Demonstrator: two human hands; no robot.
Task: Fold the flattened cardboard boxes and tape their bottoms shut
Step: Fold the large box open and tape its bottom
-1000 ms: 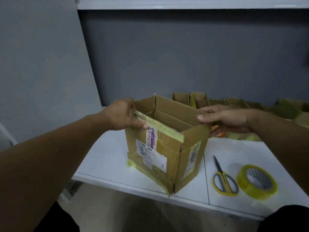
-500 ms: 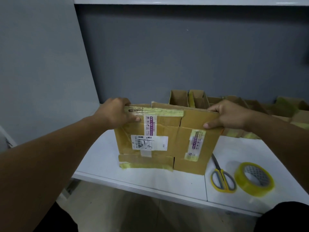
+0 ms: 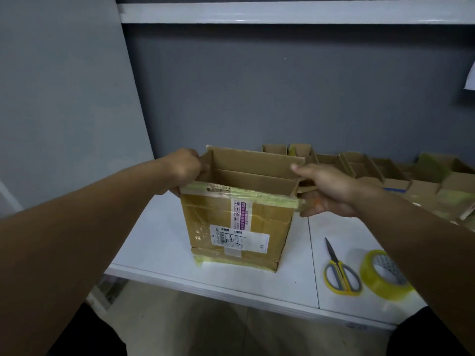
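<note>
The cardboard box (image 3: pixel 239 222) stands open end up on the counter (image 3: pixel 154 240) between both hands, its long side running hand to hand. The left hand (image 3: pixel 183 168) grips its left rim and the right hand (image 3: pixel 326 188) pinches its right flap. The tape roll (image 3: pixel 385 274) lies nearer the right hand.

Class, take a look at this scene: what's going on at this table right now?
A person is holding a cardboard box upright on the white table, opened into shape with its top flaps up. The left hand grips its left top edge, the right hand holds its right side. Scissors and a tape roll lie untouched to the right; more boxes line the back wall.
</note>
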